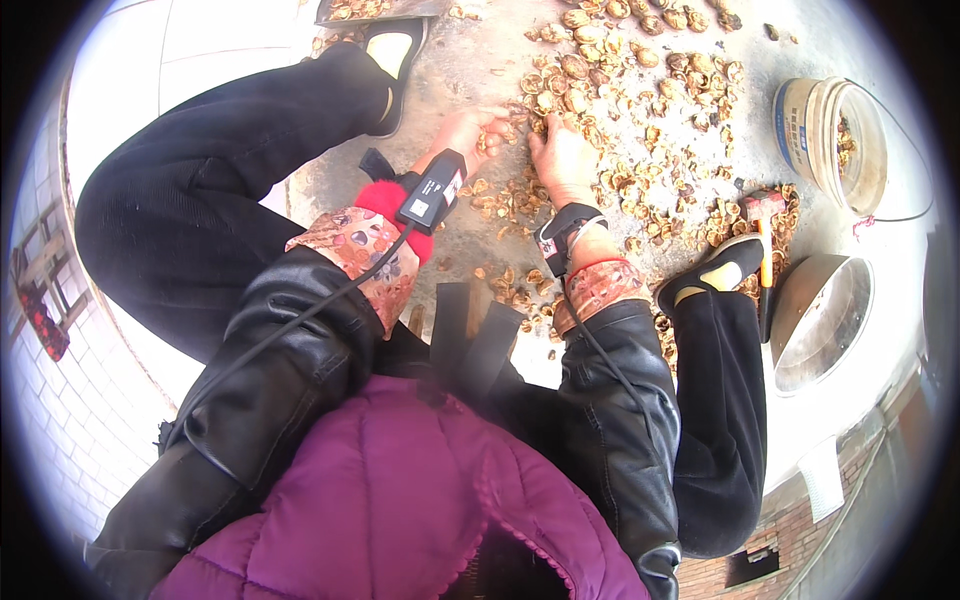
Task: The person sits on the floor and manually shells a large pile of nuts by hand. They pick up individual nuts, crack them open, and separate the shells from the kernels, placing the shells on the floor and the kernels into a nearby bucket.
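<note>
Cracked walnut shells point(630, 180) and whole walnuts point(589, 34) lie scattered over the concrete floor before me. My left hand point(472, 139) is at the left edge of the pile, its fingers curled round walnut pieces point(484, 140). Close to its right, my right hand point(562, 154) reaches down with its fingertips at the shells; whether it holds one of them is hidden by the hand. Each wrist bears a strapped black device with a cable. A hammer point(765, 240) with a reddish head and an orange and black handle lies by my right shoe, its head on shells.
A plastic bucket point(799, 135) with some nut pieces inside stands at the right. Below it a round metal basin point(787, 322) is tilted. A metal pan point(375, 11) with shells is beyond my left shoe point(394, 67). My right shoe point(712, 274) borders the shells.
</note>
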Action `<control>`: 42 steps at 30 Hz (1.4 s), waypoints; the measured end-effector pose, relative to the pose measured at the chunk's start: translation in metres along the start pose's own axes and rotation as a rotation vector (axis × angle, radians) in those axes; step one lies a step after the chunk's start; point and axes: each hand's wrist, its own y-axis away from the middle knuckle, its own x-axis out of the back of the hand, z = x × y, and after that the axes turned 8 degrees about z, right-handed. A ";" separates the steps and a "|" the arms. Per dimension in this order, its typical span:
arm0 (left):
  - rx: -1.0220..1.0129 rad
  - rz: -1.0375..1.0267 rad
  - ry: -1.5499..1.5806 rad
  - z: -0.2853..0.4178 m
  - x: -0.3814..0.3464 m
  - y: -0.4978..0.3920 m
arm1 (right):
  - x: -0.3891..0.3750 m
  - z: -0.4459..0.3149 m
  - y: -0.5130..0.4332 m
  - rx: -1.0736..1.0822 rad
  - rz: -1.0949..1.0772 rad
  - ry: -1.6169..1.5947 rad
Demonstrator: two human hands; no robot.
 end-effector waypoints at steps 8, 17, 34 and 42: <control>0.004 -0.024 -0.134 -0.006 -0.001 0.003 | 0.000 0.012 0.004 0.101 0.141 -0.392; 0.041 -0.100 -0.047 -0.011 -0.017 0.016 | 0.054 -0.006 0.022 0.015 -0.338 -0.681; 0.097 -0.060 -0.158 -0.010 -0.008 0.007 | 0.026 0.044 -0.011 0.100 0.101 0.049; 0.068 -0.082 -0.203 -0.010 -0.015 0.014 | 0.028 0.055 0.001 0.109 0.208 -0.122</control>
